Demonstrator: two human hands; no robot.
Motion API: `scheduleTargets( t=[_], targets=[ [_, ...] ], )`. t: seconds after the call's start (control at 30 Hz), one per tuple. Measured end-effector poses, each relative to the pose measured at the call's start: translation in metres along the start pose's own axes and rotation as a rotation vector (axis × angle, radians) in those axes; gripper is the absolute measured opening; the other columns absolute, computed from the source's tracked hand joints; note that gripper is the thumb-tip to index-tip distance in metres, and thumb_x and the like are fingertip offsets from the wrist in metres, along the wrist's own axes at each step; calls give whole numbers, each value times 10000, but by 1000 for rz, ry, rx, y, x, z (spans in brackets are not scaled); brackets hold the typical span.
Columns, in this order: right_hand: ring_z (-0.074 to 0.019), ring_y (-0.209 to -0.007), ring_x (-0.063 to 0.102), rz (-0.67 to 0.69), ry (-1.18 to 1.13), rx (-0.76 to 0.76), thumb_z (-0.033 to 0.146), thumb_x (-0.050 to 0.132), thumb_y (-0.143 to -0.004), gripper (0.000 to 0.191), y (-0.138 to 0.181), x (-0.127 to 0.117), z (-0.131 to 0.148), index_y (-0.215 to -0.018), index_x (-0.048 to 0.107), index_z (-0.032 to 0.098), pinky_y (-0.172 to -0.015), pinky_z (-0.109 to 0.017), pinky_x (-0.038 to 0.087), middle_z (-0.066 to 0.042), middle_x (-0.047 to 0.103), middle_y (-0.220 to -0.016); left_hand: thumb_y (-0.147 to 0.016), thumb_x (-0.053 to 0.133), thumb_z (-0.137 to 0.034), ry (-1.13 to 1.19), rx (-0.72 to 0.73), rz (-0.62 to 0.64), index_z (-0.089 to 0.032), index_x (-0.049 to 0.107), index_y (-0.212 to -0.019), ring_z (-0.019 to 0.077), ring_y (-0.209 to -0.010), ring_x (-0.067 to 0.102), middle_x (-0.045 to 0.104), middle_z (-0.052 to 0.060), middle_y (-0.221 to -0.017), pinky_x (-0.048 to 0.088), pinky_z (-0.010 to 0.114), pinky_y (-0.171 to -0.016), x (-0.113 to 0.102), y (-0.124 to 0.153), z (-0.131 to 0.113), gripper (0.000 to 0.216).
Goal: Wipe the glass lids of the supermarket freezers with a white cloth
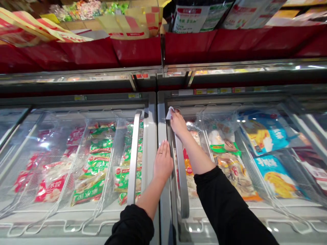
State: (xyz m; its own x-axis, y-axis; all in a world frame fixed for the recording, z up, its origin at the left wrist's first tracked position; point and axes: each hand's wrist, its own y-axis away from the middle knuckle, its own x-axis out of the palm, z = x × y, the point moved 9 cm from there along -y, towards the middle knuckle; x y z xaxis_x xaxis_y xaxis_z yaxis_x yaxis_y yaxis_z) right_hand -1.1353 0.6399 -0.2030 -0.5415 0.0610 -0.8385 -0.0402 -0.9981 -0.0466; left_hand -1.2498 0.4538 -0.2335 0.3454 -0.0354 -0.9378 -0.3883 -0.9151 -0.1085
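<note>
My left hand (163, 161) lies flat, fingers stretched forward, on the grey frame (161, 126) where two chest freezers meet. A ring shows on one finger. Farther forward, my right hand (178, 123) is closed on a thin white cloth (169, 113), which may be paper. It presses near the back left corner of the right freezer's frame; the palm and most of the fingers are turned from view. Below my right wrist runs the right freezer's grey handle (182, 185). To the left of my left hand is a white handle (134, 156).
Wire dividers separate green frozen-food bags (98, 161) and red bags (52, 178) on the left. Beyond my right arm lie bags with orange edges (231, 173) and blue bags (277, 173). A red-fronted shelf (138, 52) with packaged goods overhangs the back.
</note>
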Motion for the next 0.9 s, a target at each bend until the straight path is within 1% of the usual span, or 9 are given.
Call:
scheduleTargets(
  t=[0.13,0.23,0.3,0.43,0.5,0.63,0.73,0.8,0.9],
  targets=[
    [-314,-1656,286,45,46,-43,124,351,-1042,629,26,-1,6,-1665,405,56,-1332,-550,319,-226,384,-1739,-905,459,-21,1,-2,-3,7,334,-1672,310,-1653,273,362,233,-1734,382,503,-1336,-2,1,0,777],
    [-291,-1687,195,68,57,-117,119,306,-1056,624,51,-2,11,-1669,402,56,-1355,-523,287,-200,351,-1762,-889,460,-17,-10,-3,-17,-14,254,-1705,309,-1640,306,384,233,-1722,411,512,-1318,-2,2,0,841],
    [-283,-1691,180,78,57,-136,103,309,-1044,635,48,-2,11,-1670,411,80,-1355,-538,288,-189,354,-1764,-892,465,-26,-13,0,-14,-23,218,-1716,310,-1639,309,384,229,-1723,420,515,-1313,-2,2,-1,861],
    [-285,-1677,238,86,48,-101,60,334,-1009,669,16,-2,8,-1670,422,108,-1342,-582,299,-194,410,-1734,-892,474,-41,-11,-12,12,-35,192,-1726,307,-1643,296,373,213,-1733,431,510,-1308,-2,2,-1,880],
    [-281,-1679,234,81,44,-100,45,342,-997,675,17,-2,11,-1663,436,110,-1345,-572,299,-186,411,-1736,-901,467,-43,-6,-14,19,-40,182,-1729,303,-1644,292,368,209,-1736,427,512,-1313,-3,2,-1,876],
    [-264,-1696,165,105,53,-153,25,355,-977,666,75,-3,22,-1627,486,83,-1370,-511,280,-170,354,-1767,-896,468,-35,18,-18,10,-28,215,-1717,299,-1646,288,381,210,-1732,408,517,-1326,-4,2,0,860],
    [-256,-1695,171,121,70,-161,24,369,-974,669,119,-4,27,-1622,502,125,-1370,-515,292,-135,372,-1765,-921,493,-61,49,-16,-2,-22,277,-1695,304,-1648,288,385,211,-1730,395,516,-1334,-4,2,0,805],
    [-257,-1689,201,140,75,-158,24,370,-975,680,125,-4,29,-1630,498,157,-1365,-531,301,-117,400,-1754,-943,500,-81,69,-18,-8,-23,295,-1688,305,-1651,282,381,216,-1731,385,513,-1340,-3,2,1,775],
    [-259,-1665,284,173,60,-179,25,337,-981,730,102,-2,34,-1683,414,210,-1352,-556,321,-75,343,-1782,-931,472,-49,87,-30,-18,-26,277,-1696,299,-1656,263,383,219,-1729,379,521,-1343,-2,3,2,790]
  ],
)
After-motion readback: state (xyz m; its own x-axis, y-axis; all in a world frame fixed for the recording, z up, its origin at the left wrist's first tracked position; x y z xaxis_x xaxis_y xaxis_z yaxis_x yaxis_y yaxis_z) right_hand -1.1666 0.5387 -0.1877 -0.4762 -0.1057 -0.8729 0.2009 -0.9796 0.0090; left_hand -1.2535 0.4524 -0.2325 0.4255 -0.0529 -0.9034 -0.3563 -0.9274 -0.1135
